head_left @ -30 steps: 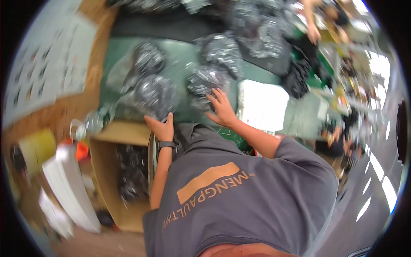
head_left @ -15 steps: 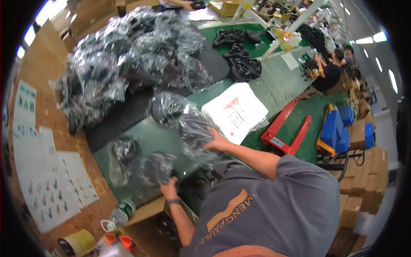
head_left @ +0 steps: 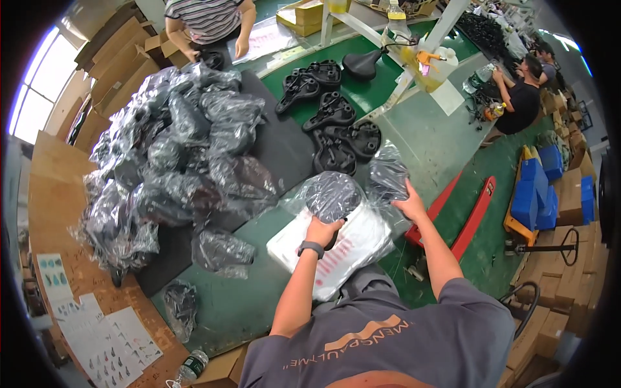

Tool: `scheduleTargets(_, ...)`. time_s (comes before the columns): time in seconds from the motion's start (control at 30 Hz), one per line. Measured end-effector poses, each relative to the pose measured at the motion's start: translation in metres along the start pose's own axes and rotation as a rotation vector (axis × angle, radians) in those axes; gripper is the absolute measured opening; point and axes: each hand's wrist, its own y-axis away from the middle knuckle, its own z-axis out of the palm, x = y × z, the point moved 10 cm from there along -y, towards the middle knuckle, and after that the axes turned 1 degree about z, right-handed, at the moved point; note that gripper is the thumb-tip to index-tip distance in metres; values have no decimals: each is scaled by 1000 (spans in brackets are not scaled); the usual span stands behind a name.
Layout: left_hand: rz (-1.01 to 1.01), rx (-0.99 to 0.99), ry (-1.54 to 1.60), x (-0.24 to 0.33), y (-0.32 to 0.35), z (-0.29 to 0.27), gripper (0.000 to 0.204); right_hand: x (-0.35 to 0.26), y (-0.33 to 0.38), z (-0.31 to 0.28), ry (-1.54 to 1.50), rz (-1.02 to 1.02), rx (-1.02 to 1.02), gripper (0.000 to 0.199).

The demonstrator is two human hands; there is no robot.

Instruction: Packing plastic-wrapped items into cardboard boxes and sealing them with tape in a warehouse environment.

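Both arms extended forward; left hand (head_left: 321,231) clenched, watch on wrist; right hand (head_left: 410,205) gripping, fingers curled.

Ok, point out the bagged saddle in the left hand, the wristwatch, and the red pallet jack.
bagged saddle (head_left: 331,194), head view, top of the black seat.
wristwatch (head_left: 311,247), head view, band on the left wrist.
red pallet jack (head_left: 475,216), head view, right fork.

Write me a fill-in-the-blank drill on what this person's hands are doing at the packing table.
1. The left hand grips a black saddle wrapped in clear ____.
2. The right hand holds a second bagged saddle over the ____ table.
3. The left arm wears a dark ____ at the wrist.
4. The bare saddles lie ____ down.

Missing words: plastic; green; watch; upside
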Motion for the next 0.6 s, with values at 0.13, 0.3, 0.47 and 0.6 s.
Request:
scheduleTargets(0.13,-6,297,-196,66,-63,25,104,-8,-108,35,-26,-91,-14,118)
scheduleTargets(0.3,-35,328,-386,117,-186,1,120,-102,-223,43,-83,-93,62,115)
scheduleTargets(0.47,-76,395,-399,138,-282,2,123,-161,-319,58,-5,-168,45,115)
scheduleTargets(0.6,-18,431,-362,173,-359,13,114,-181,-394,67,-27,-49,120,115)
